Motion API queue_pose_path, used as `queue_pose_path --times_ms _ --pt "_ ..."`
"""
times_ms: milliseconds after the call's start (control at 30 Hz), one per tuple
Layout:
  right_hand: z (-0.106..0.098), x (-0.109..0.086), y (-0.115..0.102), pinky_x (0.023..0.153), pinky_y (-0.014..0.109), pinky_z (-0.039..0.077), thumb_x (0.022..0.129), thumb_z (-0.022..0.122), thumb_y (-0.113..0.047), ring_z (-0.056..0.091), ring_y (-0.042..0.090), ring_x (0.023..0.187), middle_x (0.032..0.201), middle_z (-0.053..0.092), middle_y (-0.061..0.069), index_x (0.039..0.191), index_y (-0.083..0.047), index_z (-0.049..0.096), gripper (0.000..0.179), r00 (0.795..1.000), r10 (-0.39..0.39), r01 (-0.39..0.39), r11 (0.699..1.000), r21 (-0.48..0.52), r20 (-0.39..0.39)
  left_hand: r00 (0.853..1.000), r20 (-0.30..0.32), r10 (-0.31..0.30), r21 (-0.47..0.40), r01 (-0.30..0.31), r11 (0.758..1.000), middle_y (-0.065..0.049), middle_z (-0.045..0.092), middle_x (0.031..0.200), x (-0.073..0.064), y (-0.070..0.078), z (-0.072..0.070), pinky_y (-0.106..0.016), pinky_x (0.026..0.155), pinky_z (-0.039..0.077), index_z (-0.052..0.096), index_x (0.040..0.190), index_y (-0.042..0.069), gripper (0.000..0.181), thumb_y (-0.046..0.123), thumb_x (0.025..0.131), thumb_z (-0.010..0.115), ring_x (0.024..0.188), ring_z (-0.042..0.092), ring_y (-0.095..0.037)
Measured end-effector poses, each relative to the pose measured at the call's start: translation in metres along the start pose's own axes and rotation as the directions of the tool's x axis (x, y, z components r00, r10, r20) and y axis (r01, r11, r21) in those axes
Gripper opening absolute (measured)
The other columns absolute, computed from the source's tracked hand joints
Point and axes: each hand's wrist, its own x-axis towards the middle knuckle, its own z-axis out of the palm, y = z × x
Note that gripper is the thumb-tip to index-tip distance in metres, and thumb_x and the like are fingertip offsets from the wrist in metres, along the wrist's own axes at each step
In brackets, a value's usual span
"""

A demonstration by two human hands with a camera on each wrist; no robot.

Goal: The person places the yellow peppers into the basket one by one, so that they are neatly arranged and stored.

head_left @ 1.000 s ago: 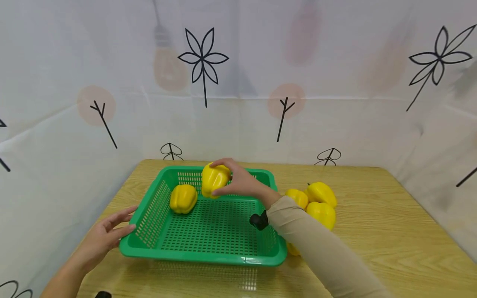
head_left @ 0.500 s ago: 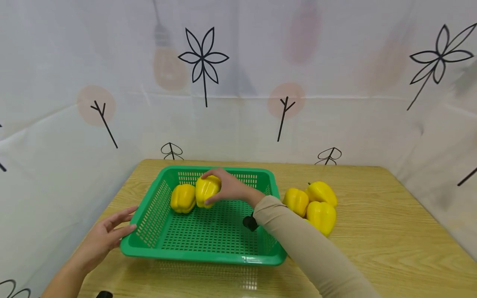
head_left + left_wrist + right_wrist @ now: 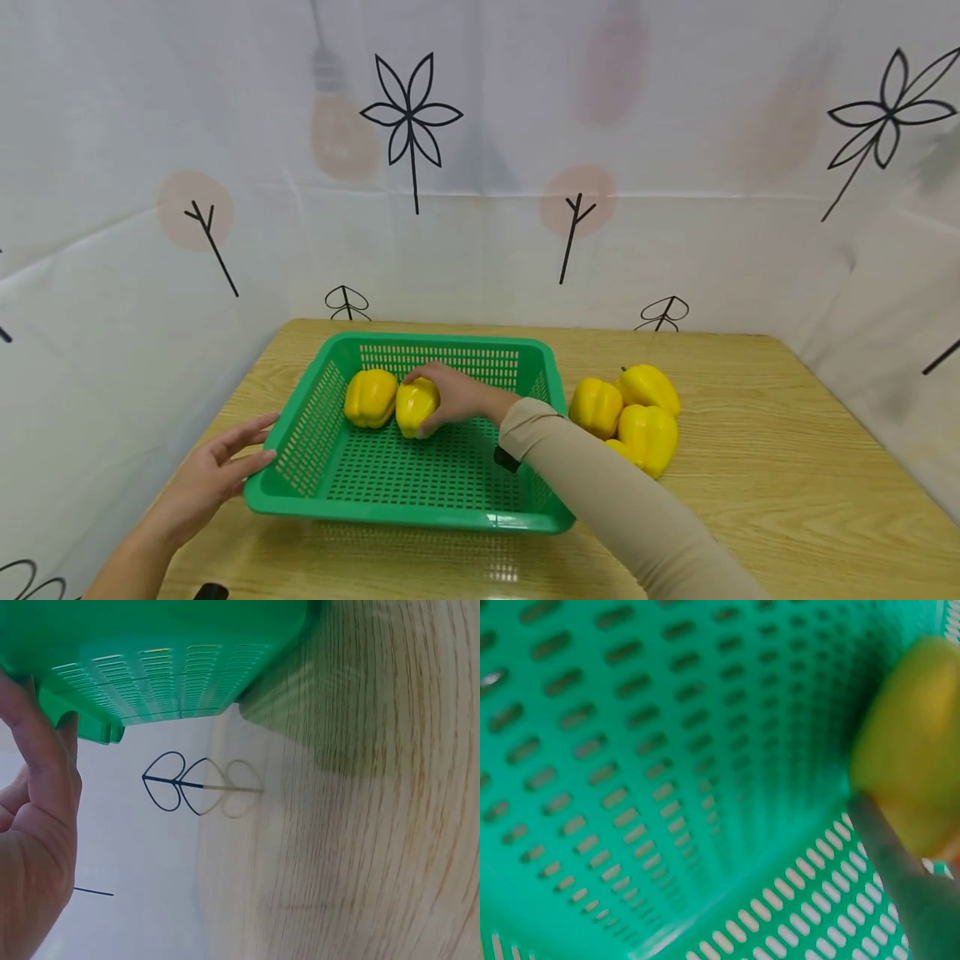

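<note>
My right hand [image 3: 456,395] holds a yellow bell pepper [image 3: 414,410] between thumb and fingers, low inside a green plastic basket [image 3: 408,517]. Just left of it lies a second yellow bell pepper [image 3: 370,398] on the slotted basket floor. In the right wrist view the held pepper [image 3: 911,750] shows at the right edge, with a thumb [image 3: 896,859] against it, blurred. At the basket's left side rests my left hand [image 3: 202,479], its fingers extended and touching the rim. The left wrist view shows that hand [image 3: 41,802] against the basket wall [image 3: 165,675].
Several yellow bell peppers [image 3: 647,437] lie heaped on the wooden table [image 3: 787,467], right beside the basket. A white patterned cloth [image 3: 480,250] hangs behind and at both sides of the table. The right forearm crosses over the basket's right rim.
My right hand has lowered the bell pepper from rim height into the basket, slightly leftward, beside the other one. The left hand has stayed at the basket's left rim.
</note>
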Motion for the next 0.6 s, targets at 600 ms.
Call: queue_pose_path --times_ms 600 --pt "-0.0035 0.0006 -0.0029 0.098 0.039 0.037 0.073 0.081 -0.013 0.041 0.023 0.117 0.13 0.039 0.009 0.131 -0.014 0.051 0.065 0.999 0.028 -0.029 0.999 -0.035 -0.041 1.0 -0.007 0.002 0.002 -0.002 1.0 0.0 0.043 0.125 -0.0018 0.0006 -0.0008 -0.035 0.076 0.051 0.032 0.146 0.013 0.055 0.021 0.096 0.054 0.1 0.058 -0.007"
